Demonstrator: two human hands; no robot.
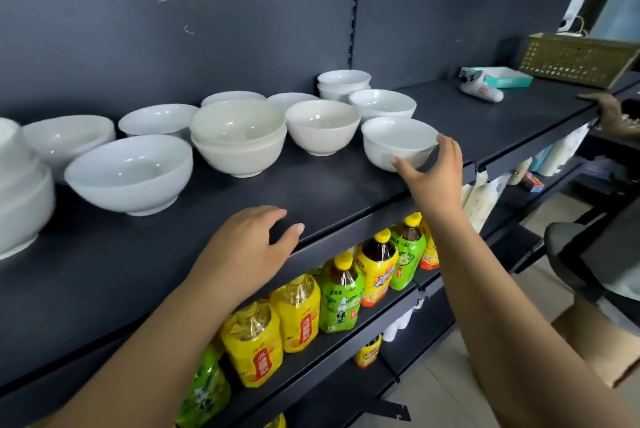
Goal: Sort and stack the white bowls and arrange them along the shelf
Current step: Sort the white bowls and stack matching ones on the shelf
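Right hand (pixel 433 174) holds the white bowl (pixel 398 140), thumb on its near wall, fingers (pixel 448 150) on its right rim. Left hand (pixel 249 244) rests loose on the shelf (pixel 329 192).

I see bowls (pixel 130 173) spread along the shelf (pixel 322 192), basket (pixel 573 58) far right, bottles (pixel 337 292) on lower shelf (pixel 346 341) beneath.

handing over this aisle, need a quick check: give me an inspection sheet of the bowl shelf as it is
surface: dark shelf, bowls spread over its left and middle
job's things: white bowls, some single, some stacked; small bowl at the group's right end
clutter: tissue box, white device, green basket far right
grippers: right hand grips the small bowl; left hand rests on the shelf edge
cables: possible white cord behind the basket, unclear
surroundings: bottled drinks on the shelf below; another person's hand at right
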